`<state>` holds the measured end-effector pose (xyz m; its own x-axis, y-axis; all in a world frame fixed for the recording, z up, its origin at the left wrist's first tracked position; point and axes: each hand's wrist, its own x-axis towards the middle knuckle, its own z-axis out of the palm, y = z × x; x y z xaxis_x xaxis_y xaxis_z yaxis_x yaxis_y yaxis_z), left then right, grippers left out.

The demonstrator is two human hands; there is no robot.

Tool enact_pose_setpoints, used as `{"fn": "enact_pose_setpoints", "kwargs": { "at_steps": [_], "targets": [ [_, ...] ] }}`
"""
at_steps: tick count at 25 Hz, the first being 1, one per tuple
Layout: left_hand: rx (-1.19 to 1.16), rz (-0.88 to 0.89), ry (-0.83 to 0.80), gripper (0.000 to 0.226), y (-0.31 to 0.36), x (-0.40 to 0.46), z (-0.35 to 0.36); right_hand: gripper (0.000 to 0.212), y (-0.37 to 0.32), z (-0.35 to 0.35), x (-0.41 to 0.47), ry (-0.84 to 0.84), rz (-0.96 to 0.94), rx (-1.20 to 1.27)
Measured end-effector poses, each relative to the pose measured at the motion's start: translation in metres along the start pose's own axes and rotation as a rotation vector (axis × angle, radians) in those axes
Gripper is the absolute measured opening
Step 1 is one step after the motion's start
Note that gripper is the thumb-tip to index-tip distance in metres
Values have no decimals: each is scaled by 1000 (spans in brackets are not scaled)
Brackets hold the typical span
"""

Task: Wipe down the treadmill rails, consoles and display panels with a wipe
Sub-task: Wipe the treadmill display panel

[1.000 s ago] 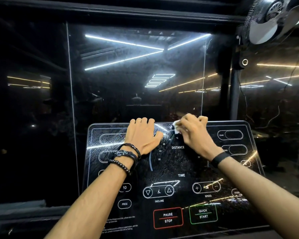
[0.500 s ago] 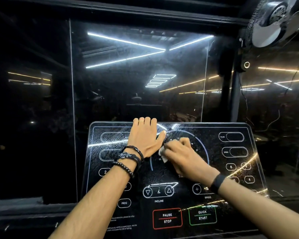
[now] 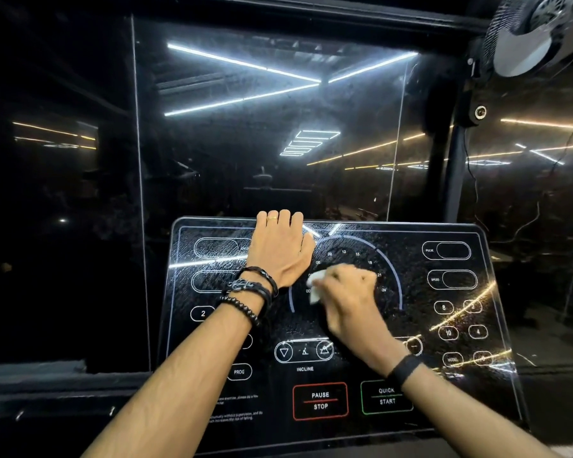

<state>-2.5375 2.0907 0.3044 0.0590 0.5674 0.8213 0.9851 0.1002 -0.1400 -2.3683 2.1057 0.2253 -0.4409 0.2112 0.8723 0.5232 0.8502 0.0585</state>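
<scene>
While the glossy black treadmill console panel (image 3: 420, 385) fills the lower half of the head view, its printed labels can be read: "INCLINE" under the up/down arrows at 6 o'clock of the dial, "PAUSE STOP" in a red box, "QUICK START" in a green box, "PROG" at lower left, "PULSE" and "SPEED" windows at 2 o'clock, and keys "2", "8", "10", "4". Dial numerals 00, 06, 09, 12, 15, 18, 21, 24 are legible.

The left hand (image 3: 280, 251) is laid flat on the panel at 11 o'clock of the dial, fingers straight and hooked slightly over the top edge; a ring and dark beaded bracelets (image 3: 250, 294) are worn. The right hand (image 3: 349, 299) is curled around a small crumpled white wipe (image 3: 316, 285), pressed on the dial centre, just beside the left wrist.

Versus 0.5 s ago: the right hand is found slightly lower and further right on the dial, more numerals being uncovered; 1.0 s ago it was at the top edge. The left hand is unchanged.

"DISTANCE" and "TIME" are covered by the right hand. The fine print at lower left is too small to read, the lower right keys are washed out by glare, and a grey wall fan (image 3: 536, 31) at 1 o'clock is cut off by the frame.
</scene>
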Motion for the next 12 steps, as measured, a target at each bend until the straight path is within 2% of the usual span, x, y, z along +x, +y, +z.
{"fn": "enact_pose_setpoints", "kwargs": {
  "at_steps": [2, 3, 4, 6, 7, 8, 10, 11, 12],
  "targets": [
    [0, 1, 11, 42, -1, 0, 3, 36, -10, 7, -26, -134, -295, -31],
    [-5, -1, 13, 44, -1, 0, 3, 37, -3, 3, -27, -141, -322, -28],
    [-7, -4, 9, 46, -1, 0, 3, 36, 11, -3, -21, -108, -214, -10],
    [-7, -4, -6, 51, 0, 1, 2, 31, 25, -12, -7, 115, 127, 30],
    [-12, -1, -7, 54, 1, 1, 2, 30, 23, -11, -9, 137, 189, 24],
    [-14, 3, -5, 57, 1, 0, 2, 29, 14, -7, -18, 86, 151, 23],
    [-8, 3, -1, 62, 2, 0, 3, 30, 2, -1, -48, -36, -164, -4],
    [-8, -6, -9, 63, 3, -1, 2, 31, 7, -6, -51, -66, -247, -34],
    [-11, -17, -22, 63, 4, 0, 0, 29, 19, -12, -46, -73, -217, -50]
  ]
}}
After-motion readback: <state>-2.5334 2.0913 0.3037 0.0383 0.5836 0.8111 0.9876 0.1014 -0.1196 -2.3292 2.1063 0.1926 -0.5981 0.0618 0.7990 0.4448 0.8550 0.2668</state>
